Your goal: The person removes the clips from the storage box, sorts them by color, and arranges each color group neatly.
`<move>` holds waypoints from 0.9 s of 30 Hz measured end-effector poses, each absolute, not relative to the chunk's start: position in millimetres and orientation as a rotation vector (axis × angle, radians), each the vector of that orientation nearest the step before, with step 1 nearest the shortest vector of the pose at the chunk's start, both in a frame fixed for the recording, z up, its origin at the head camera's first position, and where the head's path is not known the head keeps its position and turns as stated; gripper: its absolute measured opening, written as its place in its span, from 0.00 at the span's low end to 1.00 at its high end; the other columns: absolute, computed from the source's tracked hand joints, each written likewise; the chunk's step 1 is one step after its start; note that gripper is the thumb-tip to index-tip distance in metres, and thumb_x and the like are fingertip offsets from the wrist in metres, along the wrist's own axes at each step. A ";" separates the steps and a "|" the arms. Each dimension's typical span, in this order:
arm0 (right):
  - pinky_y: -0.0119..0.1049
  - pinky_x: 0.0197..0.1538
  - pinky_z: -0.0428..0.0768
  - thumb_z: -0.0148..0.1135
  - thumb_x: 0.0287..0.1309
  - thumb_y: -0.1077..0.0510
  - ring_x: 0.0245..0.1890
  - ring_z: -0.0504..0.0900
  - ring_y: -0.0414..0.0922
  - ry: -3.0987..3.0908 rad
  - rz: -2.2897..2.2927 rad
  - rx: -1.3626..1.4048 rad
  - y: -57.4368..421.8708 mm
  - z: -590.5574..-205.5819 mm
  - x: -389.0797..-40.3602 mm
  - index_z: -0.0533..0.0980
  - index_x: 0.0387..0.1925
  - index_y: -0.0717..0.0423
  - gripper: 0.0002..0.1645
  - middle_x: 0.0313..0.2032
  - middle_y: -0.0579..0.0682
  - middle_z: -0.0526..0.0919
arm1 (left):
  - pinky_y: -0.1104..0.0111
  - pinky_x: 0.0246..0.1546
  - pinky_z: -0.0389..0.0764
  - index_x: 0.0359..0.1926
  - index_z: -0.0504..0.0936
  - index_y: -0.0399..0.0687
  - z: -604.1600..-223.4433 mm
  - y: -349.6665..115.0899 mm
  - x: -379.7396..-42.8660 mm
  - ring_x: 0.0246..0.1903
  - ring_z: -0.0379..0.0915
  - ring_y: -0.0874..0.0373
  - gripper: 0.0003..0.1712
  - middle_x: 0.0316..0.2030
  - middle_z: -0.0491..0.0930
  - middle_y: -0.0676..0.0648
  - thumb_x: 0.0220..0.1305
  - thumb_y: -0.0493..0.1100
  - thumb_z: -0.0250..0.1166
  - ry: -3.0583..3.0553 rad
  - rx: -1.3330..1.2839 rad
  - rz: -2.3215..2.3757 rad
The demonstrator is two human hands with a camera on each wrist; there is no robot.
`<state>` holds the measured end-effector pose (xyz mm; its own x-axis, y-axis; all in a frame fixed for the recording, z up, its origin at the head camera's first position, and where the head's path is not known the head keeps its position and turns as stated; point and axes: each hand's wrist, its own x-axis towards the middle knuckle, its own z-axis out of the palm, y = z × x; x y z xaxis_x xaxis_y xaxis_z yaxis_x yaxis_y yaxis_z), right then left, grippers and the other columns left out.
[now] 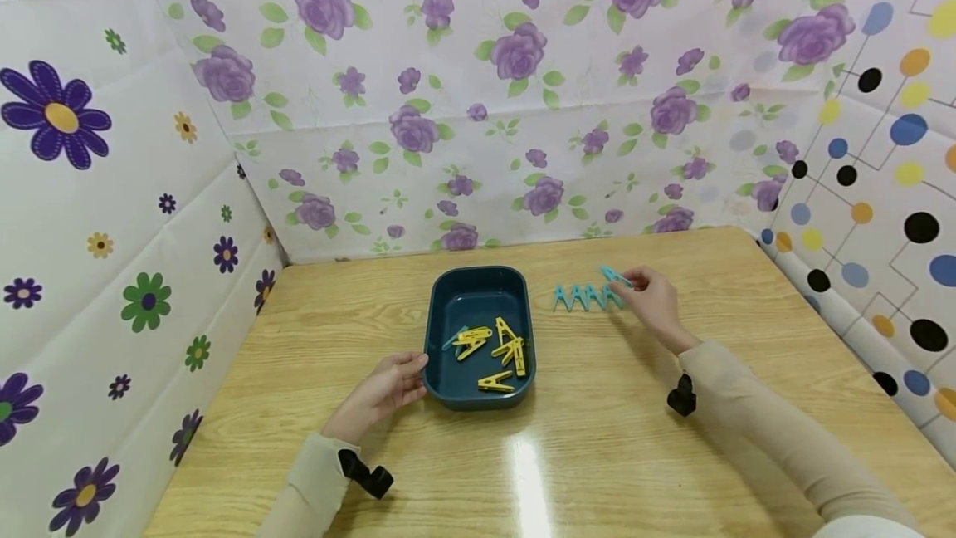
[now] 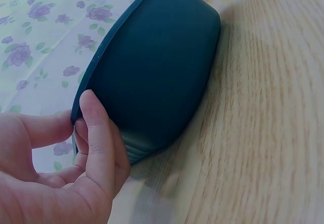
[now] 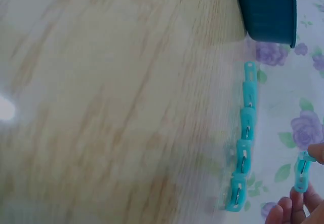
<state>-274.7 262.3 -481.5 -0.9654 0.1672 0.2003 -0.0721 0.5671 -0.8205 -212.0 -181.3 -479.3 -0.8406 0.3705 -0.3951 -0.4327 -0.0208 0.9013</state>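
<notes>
A dark teal plastic basin rests on the table, with several yellow clothespins and a blue one inside. My left hand pinches its left rim between thumb and fingers, which the left wrist view shows close up. To the right of the basin, several light blue clothespins form a row, side by side. Above the row's right end, my right hand pinches another light blue clothespin. In the right wrist view this held clothespin is apart from the row.
The wooden table reaches back to a flowered cloth wall. Patterned cloth walls also stand at the left and right. Each wrist carries a black camera mount, such as the one on the right.
</notes>
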 end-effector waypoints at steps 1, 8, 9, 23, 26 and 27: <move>0.36 0.40 0.76 0.61 0.63 0.45 0.39 0.75 0.48 -2.562 1.355 -0.089 263.8 -482.0 -274.5 0.76 0.49 0.60 0.24 0.42 0.58 0.78 | 0.75 0.34 0.80 0.57 0.67 0.33 -479.4 -181.4 -212.0 0.29 0.76 0.65 0.21 0.32 0.79 0.53 0.73 0.45 0.55 1.719 -0.063 1.910; 0.34 0.36 0.75 0.57 0.65 0.43 0.35 0.74 0.45 -2.641 1.371 -0.161 274.7 -484.5 -274.9 0.75 0.49 0.61 0.26 0.41 0.56 0.77 | 0.75 0.35 0.80 0.59 0.65 0.31 -479.6 -181.6 -212.0 0.29 0.76 0.65 0.24 0.33 0.80 0.53 0.72 0.45 0.56 1.712 -0.057 1.911; 0.34 0.36 0.75 0.56 0.66 0.42 0.35 0.74 0.45 -2.651 1.370 -0.175 276.4 -484.8 -274.9 0.74 0.49 0.61 0.26 0.41 0.56 0.77 | 0.75 0.34 0.80 0.59 0.65 0.31 -479.5 -181.5 -211.9 0.29 0.76 0.65 0.24 0.32 0.79 0.53 0.72 0.45 0.56 1.708 -0.055 1.915; 0.38 0.38 0.74 0.54 0.66 0.43 0.42 0.74 0.52 -2.772 1.378 -0.311 295.9 -487.0 -276.3 0.71 0.52 0.64 0.28 0.50 0.63 0.75 | 0.76 0.34 0.80 0.58 0.66 0.31 -478.7 -182.4 -211.4 0.29 0.76 0.65 0.21 0.31 0.79 0.52 0.74 0.43 0.53 1.688 -0.039 1.933; 0.37 0.34 0.74 0.54 0.66 0.43 0.35 0.74 0.50 -2.792 1.338 -0.355 300.4 -489.9 -279.6 0.72 0.47 0.64 0.26 0.40 0.59 0.77 | 0.76 0.34 0.80 0.58 0.66 0.31 -478.9 -182.4 -211.7 0.29 0.76 0.65 0.21 0.32 0.79 0.52 0.73 0.43 0.53 1.682 -0.035 1.933; 0.37 0.32 0.73 0.54 0.66 0.43 0.31 0.73 0.48 -2.803 1.324 -0.365 301.8 -490.9 -280.9 0.72 0.44 0.64 0.25 0.35 0.56 0.77 | 0.76 0.35 0.80 0.57 0.66 0.32 -479.0 -182.5 -211.7 0.29 0.76 0.65 0.21 0.32 0.79 0.53 0.73 0.43 0.54 1.680 -0.030 1.932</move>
